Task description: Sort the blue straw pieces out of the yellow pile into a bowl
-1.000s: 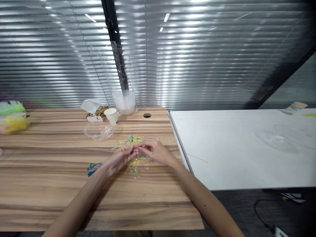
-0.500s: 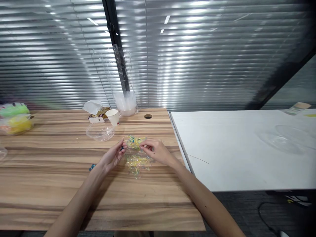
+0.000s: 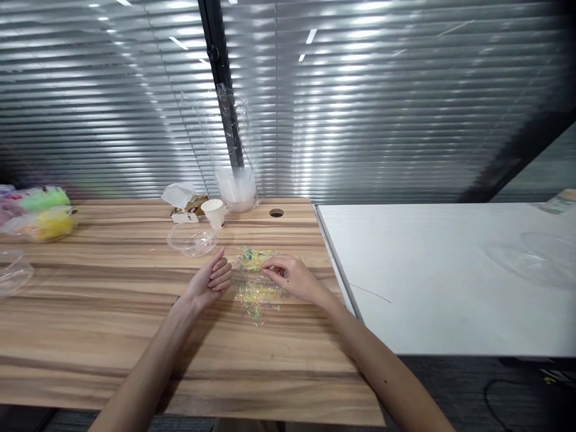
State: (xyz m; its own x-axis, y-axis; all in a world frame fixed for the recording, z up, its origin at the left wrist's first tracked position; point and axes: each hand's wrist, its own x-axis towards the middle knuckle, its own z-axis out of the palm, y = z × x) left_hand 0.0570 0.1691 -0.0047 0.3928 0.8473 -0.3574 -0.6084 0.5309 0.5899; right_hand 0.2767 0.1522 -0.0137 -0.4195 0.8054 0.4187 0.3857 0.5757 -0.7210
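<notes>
Small yellow, green and blue strips (image 3: pixel 258 294) lie in a loose, spread-out pile on the wooden table, some perhaps in clear plastic. My left hand (image 3: pixel 212 281) is curled closed at the left edge of the pile, its palm side turned partly up; what its fingers hold is hidden. From the right, my right hand (image 3: pixel 290 275) reaches over the upper part of the pile, thumb and fingertips pinched together. Anything in that pinch is too small to make out. A few dark blue pieces (image 3: pixel 176 299) show beside my left wrist, mostly covered by it.
Behind the hands stand a clear plastic bowl (image 3: pixel 192 241), a paper cup (image 3: pixel 213 213), a tissue pack (image 3: pixel 188 207) and stacked translucent tubs (image 3: pixel 237 191). Bags of coloured material (image 3: pixel 45 219) lie far left, near another clear container (image 3: pixel 13 275). A white table (image 3: pixel 441 282) adjoins on the right.
My left fingers have curled in, hiding the small dark blue bit seen at them before. My right hand stays pinched over the pile. The view has swung slightly left.
</notes>
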